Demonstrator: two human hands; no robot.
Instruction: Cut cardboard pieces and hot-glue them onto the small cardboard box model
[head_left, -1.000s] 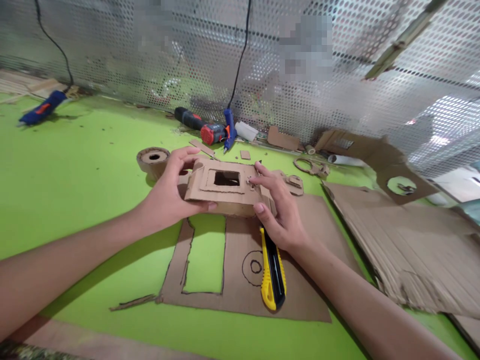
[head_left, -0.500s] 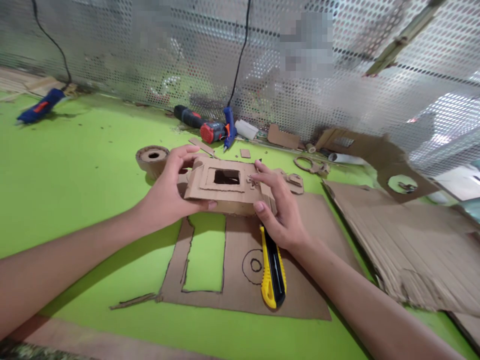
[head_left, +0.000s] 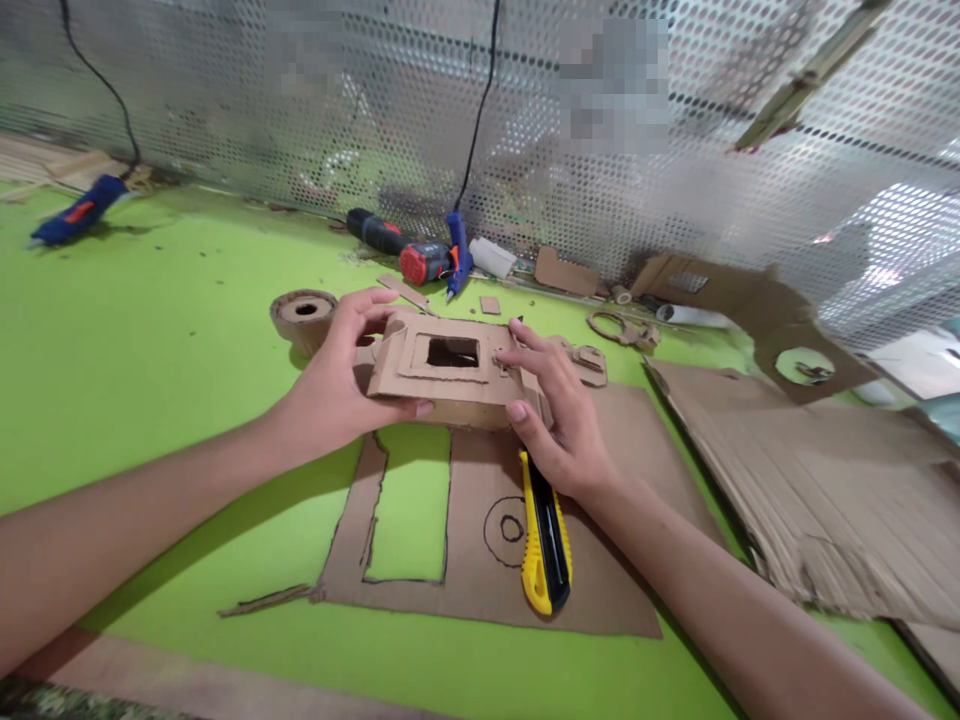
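1 cardboard box (head_left: 450, 375), fingers (head_left: 534, 362) at ends

Cardboard box (head_left: 450, 374) partly hidden by hands (head_left: 562, 425)

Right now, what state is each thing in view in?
Cardboard box: held, rectangular hole cut
Left hand: gripping its left end
Right hand: holding its right end
Knife: lying, blade end hidden
Cardboard sheet: flat, rectangle cut out, circles drawn
Drill: lying down
Left glue gun: corded
Middle glue gun: corded
Cardboard roll: hole upward
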